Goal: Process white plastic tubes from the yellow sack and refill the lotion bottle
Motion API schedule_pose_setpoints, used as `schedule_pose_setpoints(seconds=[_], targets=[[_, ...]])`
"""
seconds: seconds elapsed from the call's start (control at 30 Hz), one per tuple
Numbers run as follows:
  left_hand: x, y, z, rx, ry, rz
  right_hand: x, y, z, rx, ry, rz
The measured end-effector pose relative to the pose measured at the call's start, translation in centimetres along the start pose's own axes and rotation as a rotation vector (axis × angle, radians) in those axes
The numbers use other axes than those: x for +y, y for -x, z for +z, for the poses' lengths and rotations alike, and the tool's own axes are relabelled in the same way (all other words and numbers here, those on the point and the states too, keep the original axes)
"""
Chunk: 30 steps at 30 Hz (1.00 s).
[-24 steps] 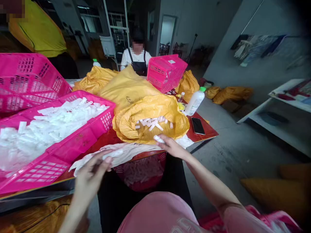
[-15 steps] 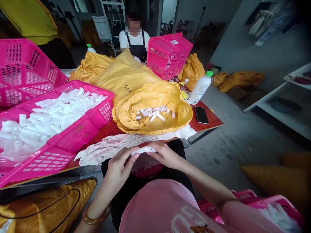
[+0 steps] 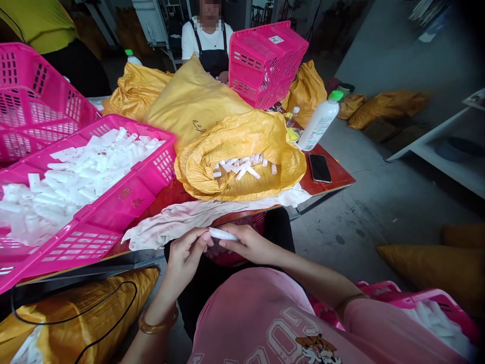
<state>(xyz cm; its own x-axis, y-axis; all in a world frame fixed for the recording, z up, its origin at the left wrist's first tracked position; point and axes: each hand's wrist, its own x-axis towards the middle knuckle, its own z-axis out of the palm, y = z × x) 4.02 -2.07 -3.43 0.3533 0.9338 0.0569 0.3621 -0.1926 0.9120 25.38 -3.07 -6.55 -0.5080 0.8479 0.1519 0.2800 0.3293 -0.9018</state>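
Note:
Between my hands, above my lap, lies a small white rolled tube (image 3: pixel 223 234), roughly level. My left hand (image 3: pixel 189 248) pinches its left end between thumb and fingers. My right hand (image 3: pixel 248 243) has its fingers closed around the right end. Just beyond my hands an open yellow sack (image 3: pixel 242 189) lies on the table, with several short pinkish-white rolls (image 3: pixel 248 169) inside. A pink basket (image 3: pixel 125 199) at the left is heaped with white tubes (image 3: pixel 79 184). Below my hands, part of another pink basket shows, mostly hidden.
A white cloth (image 3: pixel 166 225) lies along the edge of the red table (image 3: pixel 335 172). A phone (image 3: pixel 320 168) and a green-capped bottle (image 3: pixel 322 121) stand right of the sack. Across the table sits a person (image 3: pixel 208 43) beside a tipped pink basket (image 3: pixel 265 65).
The tube has turned slightly, its right end now lower and more covered by my right fingers. My left fingertips have closed in at its left end. The camera view has tilted down slightly.

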Motion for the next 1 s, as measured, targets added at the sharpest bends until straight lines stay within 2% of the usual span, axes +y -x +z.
schedule_pose_setpoints(seconds=[0.07, 0.13, 0.17, 0.23, 0.33, 0.37, 0.5, 0.57, 0.6, 0.67, 0.77, 0.83, 0.9, 0.93, 1.0], targets=[[0.3, 0.0, 0.4, 0.014, 0.049, -0.073, 0.7, 0.2, 1.1, 0.194, 0.324, -0.046], [0.4, 0.2, 1.0, 0.028, 0.088, -0.13, 1.3, 0.3, 1.8, 0.302, 0.547, -0.099], [0.3, 0.3, 1.3, 0.029, 0.098, -0.139, 1.4, 0.4, 1.9, 0.315, 0.581, -0.118], [0.0, 0.6, 1.7, 0.023, 0.113, -0.125, 1.3, 0.5, 1.7, 0.286, 0.49, -0.125], [-0.9, 0.8, 2.1, 0.027, 0.137, -0.051, 0.9, 0.8, 1.2, 0.132, 0.216, -0.115], [-1.2, 0.9, 2.3, 0.033, 0.137, -0.035, 1.0, 0.9, 1.3, 0.106, 0.192, -0.107], [-2.0, 1.1, 3.3, 0.035, 0.174, -0.086, 2.2, 1.5, 2.4, 0.213, 0.509, -0.036], [-2.2, 1.2, 3.7, 0.039, 0.208, -0.151, 2.7, 1.5, 2.7, 0.225, 0.563, -0.001], [-2.2, 1.2, 3.8, 0.048, 0.2, -0.179, 2.8, 1.5, 2.6, 0.201, 0.495, 0.013], [-2.2, 1.0, 3.3, 0.038, 0.129, -0.177, 2.6, 1.2, 2.1, 0.097, 0.179, 0.053], [-2.0, 0.3, 1.5, -0.089, -0.035, 0.02, 1.8, 0.8, 0.9, -0.138, -0.484, 0.18], [-1.6, -0.1, 0.2, -0.176, -0.137, 0.177, 1.4, 0.4, 0.3, -0.274, -0.787, 0.267], [-1.2, -0.5, -0.7, -0.211, -0.214, 0.266, 1.0, 0.1, -0.1, -0.304, -0.84, 0.255], [-1.0, -0.5, -0.9, -0.219, -0.245, 0.277, 0.8, -0.1, -0.3, -0.272, -0.759, 0.207], [-0.6, -0.6, -0.9, -0.246, -0.292, 0.254, 0.3, -0.5, -0.7, -0.178, -0.457, 0.089]])
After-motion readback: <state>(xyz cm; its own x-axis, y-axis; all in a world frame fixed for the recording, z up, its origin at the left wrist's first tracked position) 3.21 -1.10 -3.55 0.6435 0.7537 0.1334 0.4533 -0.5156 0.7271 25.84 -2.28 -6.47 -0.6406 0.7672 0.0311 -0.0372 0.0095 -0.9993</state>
